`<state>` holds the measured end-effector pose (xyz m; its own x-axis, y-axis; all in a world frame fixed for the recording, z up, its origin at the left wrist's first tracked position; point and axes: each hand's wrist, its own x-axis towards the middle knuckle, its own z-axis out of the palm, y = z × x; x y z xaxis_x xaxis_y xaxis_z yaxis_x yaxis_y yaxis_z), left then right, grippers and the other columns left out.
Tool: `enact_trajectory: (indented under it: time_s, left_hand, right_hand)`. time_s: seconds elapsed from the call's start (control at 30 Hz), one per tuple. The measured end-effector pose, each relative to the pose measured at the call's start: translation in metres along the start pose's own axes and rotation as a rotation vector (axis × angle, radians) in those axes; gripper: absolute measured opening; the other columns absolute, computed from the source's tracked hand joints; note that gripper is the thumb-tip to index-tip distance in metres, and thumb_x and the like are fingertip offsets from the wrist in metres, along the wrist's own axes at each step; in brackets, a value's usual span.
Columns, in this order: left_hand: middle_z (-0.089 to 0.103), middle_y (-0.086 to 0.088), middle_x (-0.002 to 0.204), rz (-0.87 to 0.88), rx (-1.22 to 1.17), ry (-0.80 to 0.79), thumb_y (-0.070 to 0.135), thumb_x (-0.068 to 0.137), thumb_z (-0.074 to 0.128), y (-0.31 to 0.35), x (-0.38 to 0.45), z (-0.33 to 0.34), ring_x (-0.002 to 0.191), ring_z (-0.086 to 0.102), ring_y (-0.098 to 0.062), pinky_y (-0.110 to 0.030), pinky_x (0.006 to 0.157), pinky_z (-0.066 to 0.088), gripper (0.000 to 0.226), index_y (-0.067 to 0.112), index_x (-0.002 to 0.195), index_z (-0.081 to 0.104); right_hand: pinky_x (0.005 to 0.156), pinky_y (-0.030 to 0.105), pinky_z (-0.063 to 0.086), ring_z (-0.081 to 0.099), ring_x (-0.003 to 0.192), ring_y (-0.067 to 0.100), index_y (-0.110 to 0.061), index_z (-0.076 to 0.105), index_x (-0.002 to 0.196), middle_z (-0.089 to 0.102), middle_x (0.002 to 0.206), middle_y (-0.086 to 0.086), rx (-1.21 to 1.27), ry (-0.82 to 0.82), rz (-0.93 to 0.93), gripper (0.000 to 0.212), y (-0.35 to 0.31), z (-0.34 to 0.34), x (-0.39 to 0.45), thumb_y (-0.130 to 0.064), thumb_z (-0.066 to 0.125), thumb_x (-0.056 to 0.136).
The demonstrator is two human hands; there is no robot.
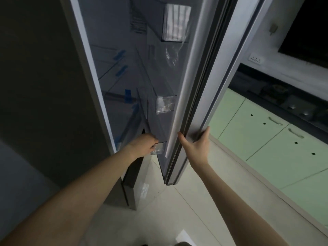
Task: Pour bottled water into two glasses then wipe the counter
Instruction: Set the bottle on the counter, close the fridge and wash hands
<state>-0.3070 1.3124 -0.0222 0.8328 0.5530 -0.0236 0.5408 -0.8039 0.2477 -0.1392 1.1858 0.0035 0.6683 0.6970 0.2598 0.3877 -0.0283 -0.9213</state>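
Note:
A tall grey fridge stands open in front of me, its door (198, 96) swung out to the right. My right hand (196, 142) grips the lower outer edge of that door, thumb on the inner seal. My left hand (143, 145) reaches into the gap and its fingers curl on a clear shiny plastic thing (157, 149) in the lowest door shelf. Whether it is a water bottle I cannot tell. A similar clear plastic packet (164, 104) sits in the door shelf above. No glasses or cloth are in view.
Pale green cabinet doors (262, 139) run along the right under a dark counter with a stove (284, 96). A wall socket (255, 59) sits above it. Light floor tiles (177, 210) lie below. Blue tape strips mark the fridge shelves (128, 95).

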Motion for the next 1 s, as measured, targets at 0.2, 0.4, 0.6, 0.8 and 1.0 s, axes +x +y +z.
enact_trajectory:
  time_s: [0.2,0.4,0.6,0.8,1.0]
  left_hand:
    - [0.058,-0.002,0.123,0.056,-0.017,0.337,0.023,0.089,0.062,0.008,-0.032,-0.044,0.111,0.055,-0.018,-0.034,0.094,0.047,0.035,0.016,0.123,0.059]
    - [0.064,-0.011,0.12,0.218,0.165,0.989,0.019,0.09,0.064,0.011,-0.085,-0.12,0.113,0.057,-0.022,-0.032,0.1,0.044,0.032,0.004,0.118,0.065]
    - [0.051,-0.012,0.137,0.117,0.334,1.367,0.029,0.088,0.067,-0.018,-0.112,-0.181,0.133,0.042,-0.025,-0.044,0.111,0.033,0.055,0.006,0.134,0.048]
    - [0.037,-0.012,0.149,-0.116,0.26,1.418,0.038,0.096,0.044,-0.054,-0.104,-0.201,0.143,0.026,-0.029,-0.048,0.118,0.017,0.059,0.006,0.145,0.035]
    - [0.036,-0.012,0.149,-0.147,0.26,1.472,0.038,0.1,0.026,-0.073,-0.082,-0.198,0.144,0.02,-0.026,-0.051,0.116,0.019,0.055,0.008,0.145,0.033]
  right_hand:
    - [0.065,0.006,0.048,0.063,0.084,-0.005,-0.04,0.045,0.104,0.062,0.094,-0.025,0.109,0.027,-0.046,0.054,-0.001,0.026,-0.014,-0.039,0.086,0.068]
    - [0.067,0.002,0.046,0.061,0.086,-0.011,-0.026,0.048,0.116,0.064,0.098,-0.017,0.131,0.065,-0.012,0.063,-0.001,0.04,-0.021,-0.035,0.087,0.068]
    - [0.065,0.013,0.044,0.057,0.081,-0.018,-0.032,0.046,0.111,0.06,0.09,-0.032,0.102,0.075,0.001,0.059,-0.007,0.045,-0.026,-0.036,0.086,0.068]
    - [0.059,0.013,0.039,0.056,0.074,-0.019,-0.027,0.046,0.107,0.058,0.085,-0.02,0.064,0.106,0.023,0.058,-0.013,0.055,-0.032,-0.034,0.088,0.067]
    - [0.059,0.019,0.04,0.054,0.073,-0.009,-0.03,0.044,0.11,0.057,0.086,-0.023,0.051,0.131,0.042,0.061,-0.019,0.066,-0.038,-0.036,0.087,0.067]
